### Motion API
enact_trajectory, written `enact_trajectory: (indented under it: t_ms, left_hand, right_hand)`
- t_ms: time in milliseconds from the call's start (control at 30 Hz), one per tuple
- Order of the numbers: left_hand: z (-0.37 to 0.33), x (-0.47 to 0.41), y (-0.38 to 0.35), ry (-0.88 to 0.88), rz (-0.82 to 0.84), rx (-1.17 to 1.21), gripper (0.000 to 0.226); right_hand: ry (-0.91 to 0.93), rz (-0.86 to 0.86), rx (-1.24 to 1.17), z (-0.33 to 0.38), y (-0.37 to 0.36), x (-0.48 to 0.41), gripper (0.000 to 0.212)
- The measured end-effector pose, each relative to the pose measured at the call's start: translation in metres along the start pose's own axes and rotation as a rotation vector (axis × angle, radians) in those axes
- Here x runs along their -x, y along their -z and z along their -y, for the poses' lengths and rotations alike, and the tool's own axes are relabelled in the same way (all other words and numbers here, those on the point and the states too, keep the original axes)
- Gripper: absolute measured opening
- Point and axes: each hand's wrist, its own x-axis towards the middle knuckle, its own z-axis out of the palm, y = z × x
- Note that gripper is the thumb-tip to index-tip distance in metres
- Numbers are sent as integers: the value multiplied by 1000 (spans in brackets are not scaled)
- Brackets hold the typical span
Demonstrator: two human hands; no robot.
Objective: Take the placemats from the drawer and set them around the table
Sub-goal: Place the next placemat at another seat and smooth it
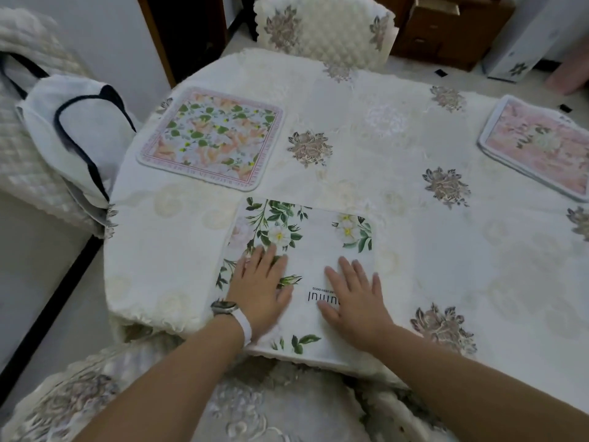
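Observation:
A white placemat with green leaves and white flowers lies at the near edge of the table, which is covered by a cream embroidered cloth. My left hand, with a watch on its wrist, rests flat on the mat's left half. My right hand lies flat on its right half, fingers spread. A second placemat, orange and green floral with a pink border, sits at the table's far left. A third, pink placemat lies at the right edge, partly cut off by the frame.
A chair with a quilted cream cover stands at the far side. A white bag with dark straps sits on a covered seat at the left. Another covered chair is right below my arms. Brown boxes stand behind.

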Motion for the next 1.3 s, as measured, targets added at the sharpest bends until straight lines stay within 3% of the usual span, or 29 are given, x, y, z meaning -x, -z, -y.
enact_trajectory:
  t_ms: [267,567,833,1167,1300]
  left_hand:
    - [17,-80,9,-170,42,-136,61]
    - [34,-136,17,-135,1,-163,71]
    - [42,-120,16,82,-51,-117,73]
    - [55,-53,7,174,-63,-64,75]
    - [54,-19,2,164,-42,-76,78]
  right_hand:
    - [116,-107,86,18,8,-82,74]
    - [236,-155,117,-20,42,-145,68]
    - [86,-196,43,-26,39,-141,72]
    - [-16,-244,19,-32,17,-85,73]
    - [12,-162,54,-27,3,-53,74]
